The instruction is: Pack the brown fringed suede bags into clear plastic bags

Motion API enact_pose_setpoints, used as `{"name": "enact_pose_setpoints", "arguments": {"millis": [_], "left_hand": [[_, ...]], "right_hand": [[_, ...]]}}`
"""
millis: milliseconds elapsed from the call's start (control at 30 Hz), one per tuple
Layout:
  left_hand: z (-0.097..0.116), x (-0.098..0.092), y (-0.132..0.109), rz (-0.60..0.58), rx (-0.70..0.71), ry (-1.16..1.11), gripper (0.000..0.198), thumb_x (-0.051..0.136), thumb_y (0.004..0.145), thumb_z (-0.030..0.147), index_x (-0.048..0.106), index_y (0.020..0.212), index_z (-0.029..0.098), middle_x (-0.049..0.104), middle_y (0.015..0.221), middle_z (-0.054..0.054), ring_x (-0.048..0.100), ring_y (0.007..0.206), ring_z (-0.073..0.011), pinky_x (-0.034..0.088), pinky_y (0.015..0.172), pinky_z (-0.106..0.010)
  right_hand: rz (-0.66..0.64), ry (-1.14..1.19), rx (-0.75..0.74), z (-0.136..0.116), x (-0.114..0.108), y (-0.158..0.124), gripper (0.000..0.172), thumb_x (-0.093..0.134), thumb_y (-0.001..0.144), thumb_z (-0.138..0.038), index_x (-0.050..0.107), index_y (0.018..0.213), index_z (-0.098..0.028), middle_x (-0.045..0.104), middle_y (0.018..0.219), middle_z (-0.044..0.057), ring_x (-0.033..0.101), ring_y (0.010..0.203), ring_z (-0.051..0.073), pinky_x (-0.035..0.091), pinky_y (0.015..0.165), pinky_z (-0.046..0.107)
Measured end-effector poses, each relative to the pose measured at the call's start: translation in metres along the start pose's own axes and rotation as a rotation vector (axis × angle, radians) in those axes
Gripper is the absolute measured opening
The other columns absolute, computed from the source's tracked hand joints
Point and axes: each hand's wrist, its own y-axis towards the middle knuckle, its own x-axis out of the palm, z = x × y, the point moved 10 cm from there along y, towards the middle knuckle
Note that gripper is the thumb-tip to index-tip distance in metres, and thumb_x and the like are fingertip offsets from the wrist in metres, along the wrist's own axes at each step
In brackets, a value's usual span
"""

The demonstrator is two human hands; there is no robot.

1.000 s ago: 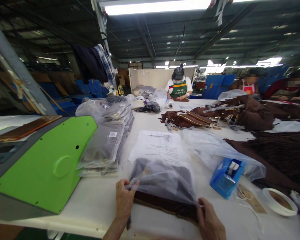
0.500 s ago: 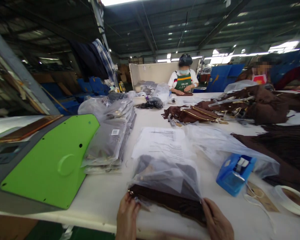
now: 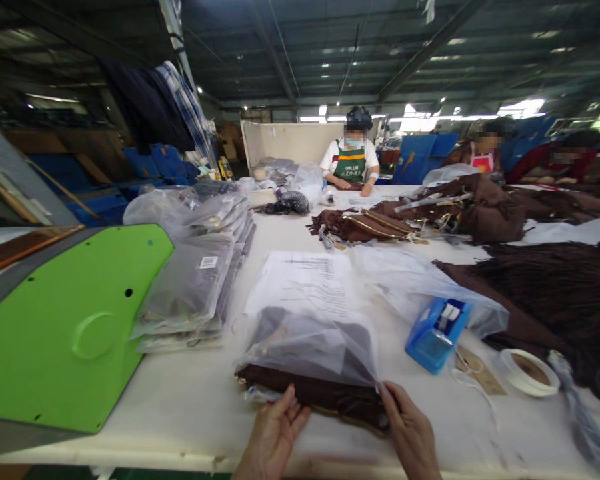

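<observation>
A brown fabric bag [image 3: 320, 393] with a zip edge lies in front of me, partly inside a clear plastic bag [image 3: 310, 347]. Its zipped end sticks out toward me. My right hand [image 3: 410, 427] pinches the plastic bag's right edge beside the brown fabric's corner. At the near edge, left of the middle, my left hand [image 3: 275, 430] has its palm turned up and fingers loosely apart, touching or very near the fabric. Under the far end of the plastic lies a printed paper sheet [image 3: 305, 273].
Packed grey bags [image 3: 180, 280] are stacked left, beside a green-sided machine [image 3: 70, 333]. To the right are a blue tape dispenser [image 3: 437, 333], a tape roll [image 3: 527, 372] and brown fringed fabric [image 3: 555, 293]. A co-worker [image 3: 353, 160] works across the table; others sit farther right.
My left hand has left the brown bag's left corner and moved right along its near edge. My right hand stays at the right corner. The view has turned slightly right.
</observation>
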Motion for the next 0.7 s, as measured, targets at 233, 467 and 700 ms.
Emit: {"name": "enact_pose_setpoints", "arguments": {"millis": [233, 467, 700], "left_hand": [[-0.039, 0.033, -0.001, -0.069, -0.171, 0.053, 0.020, 0.062, 0.079, 0.013, 0.055, 0.097, 0.011, 0.070, 0.079, -0.011, 0.067, 0.069, -0.0242, 0.054, 0.074, -0.049], [-0.035, 0.043, 0.011, -0.014, -0.106, 0.022, 0.020, 0.056, 0.081, 0.011, 0.054, 0.100, 0.015, 0.067, 0.068, -0.004, 0.066, 0.061, -0.0194, 0.055, 0.073, -0.045], [-0.023, 0.062, 0.025, -0.029, -0.037, -0.119, 0.036, 0.055, 0.078, 0.006, 0.053, 0.112, 0.017, 0.067, 0.067, 0.000, 0.064, 0.060, -0.0167, 0.054, 0.072, -0.034]], "right_hand": [[-0.072, 0.153, 0.042, -0.002, 0.007, -0.001, 0.044, 0.048, 0.074, -0.061, 0.065, 0.083, -0.021, 0.068, 0.072, 0.001, 0.064, 0.068, 0.017, 0.050, 0.059, 0.021], [-0.046, 0.236, 0.052, -0.010, -0.004, -0.003, 0.042, 0.054, 0.070, -0.061, 0.066, 0.076, -0.021, 0.066, 0.068, 0.001, 0.062, 0.063, 0.016, 0.051, 0.058, 0.022], [-0.208, 0.571, 0.333, 0.003, 0.010, -0.005, 0.044, 0.068, 0.058, -0.059, 0.069, 0.077, -0.019, 0.071, 0.076, 0.003, 0.067, 0.070, 0.022, 0.058, 0.066, 0.032]]}}
